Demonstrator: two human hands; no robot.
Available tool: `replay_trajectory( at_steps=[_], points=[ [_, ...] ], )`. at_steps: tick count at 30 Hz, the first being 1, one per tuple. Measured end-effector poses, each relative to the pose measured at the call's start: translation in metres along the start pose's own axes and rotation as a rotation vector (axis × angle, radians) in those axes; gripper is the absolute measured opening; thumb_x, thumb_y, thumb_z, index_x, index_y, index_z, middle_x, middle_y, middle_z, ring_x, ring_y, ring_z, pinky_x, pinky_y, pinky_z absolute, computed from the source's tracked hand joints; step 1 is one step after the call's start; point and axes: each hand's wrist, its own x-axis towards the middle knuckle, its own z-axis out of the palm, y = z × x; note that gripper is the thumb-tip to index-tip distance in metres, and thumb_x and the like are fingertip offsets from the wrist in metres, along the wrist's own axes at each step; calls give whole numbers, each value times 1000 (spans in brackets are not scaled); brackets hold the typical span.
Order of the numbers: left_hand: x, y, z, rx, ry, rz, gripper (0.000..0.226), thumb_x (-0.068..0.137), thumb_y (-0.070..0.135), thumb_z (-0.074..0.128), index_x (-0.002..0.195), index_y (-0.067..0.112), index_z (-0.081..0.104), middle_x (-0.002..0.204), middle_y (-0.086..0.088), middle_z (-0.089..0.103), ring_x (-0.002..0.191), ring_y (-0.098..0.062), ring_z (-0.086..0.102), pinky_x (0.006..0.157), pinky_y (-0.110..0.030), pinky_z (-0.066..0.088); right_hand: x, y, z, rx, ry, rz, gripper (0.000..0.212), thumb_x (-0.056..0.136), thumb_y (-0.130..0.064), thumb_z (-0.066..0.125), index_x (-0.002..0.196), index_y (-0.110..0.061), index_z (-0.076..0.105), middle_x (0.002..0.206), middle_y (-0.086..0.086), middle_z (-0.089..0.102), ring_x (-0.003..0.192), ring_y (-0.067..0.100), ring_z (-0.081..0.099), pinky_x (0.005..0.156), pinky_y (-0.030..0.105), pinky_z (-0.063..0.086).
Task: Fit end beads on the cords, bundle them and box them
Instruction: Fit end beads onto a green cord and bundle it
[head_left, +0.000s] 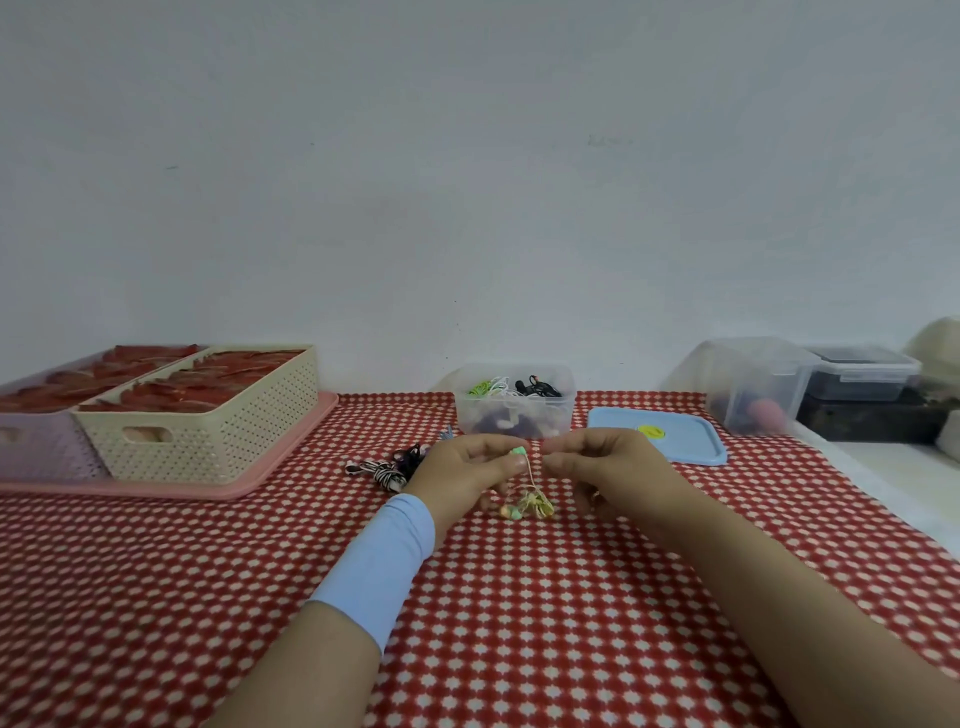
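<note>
My left hand (465, 475) pinches a small green bead (518, 451) at the top end of a thin yellow cord (530, 475). The cord hangs down to a loose yellow tangle (537, 503) with pale beads (510, 513) lying on the red checked cloth. My right hand (602, 467) is beside the bead with curled fingers; whether it holds the cord is hidden. Striped and black cord bundles (389, 470) lie to the left of my left hand. A clear box (514, 410) holding several cords stands just behind the hands.
The box's blue lid (660, 441) lies to the right of it. A cream basket (208, 410) and a clear bin with red items sit on a pink tray (249, 480) at the left. Clear and dark containers (753, 387) stand at the back right.
</note>
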Motion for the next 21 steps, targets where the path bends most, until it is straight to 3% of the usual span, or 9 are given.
replay_trajectory(
  at_steps=[4,10,13,16,19,21],
  points=[
    [2,-3,0,-26,-18,-18,16,86,17,73,100,23,77,76,2,69,68,-9,60,57,-23,48,2,1,-3,91,1,29,13,87,-13,77,100,-12,79,59,2,64,48,12,53,41,21,34],
    [-1,-4,9,289,4,94,20,82,22,77,101,21,70,77,3,70,61,0,62,64,-17,50,5,0,3,207,-32,40,16,83,-7,78,99,-7,74,64,8,63,47,15,54,38,20,32],
    [-2,-5,14,274,39,142,21,81,20,78,102,23,74,84,11,71,73,4,64,72,-11,50,4,1,5,182,-42,34,14,83,-7,79,97,-7,75,69,12,67,48,15,58,37,19,33],
    [1,-7,15,213,58,129,25,82,18,79,106,21,75,99,6,75,84,-6,70,81,-23,57,4,2,3,206,-28,34,15,82,-8,79,97,-6,76,73,11,71,52,15,62,38,19,36],
    [1,-7,17,35,53,92,23,87,9,72,109,14,73,101,-3,76,83,-15,74,74,-30,60,3,1,3,238,-28,28,18,78,-12,80,95,-8,78,73,6,72,54,13,61,39,20,36],
    [-1,-4,17,-65,44,84,22,89,5,69,110,11,72,94,-5,77,77,-17,74,66,-27,59,3,1,3,254,-22,23,13,80,-10,78,93,-9,78,73,5,71,52,13,57,39,20,35]
  ],
)
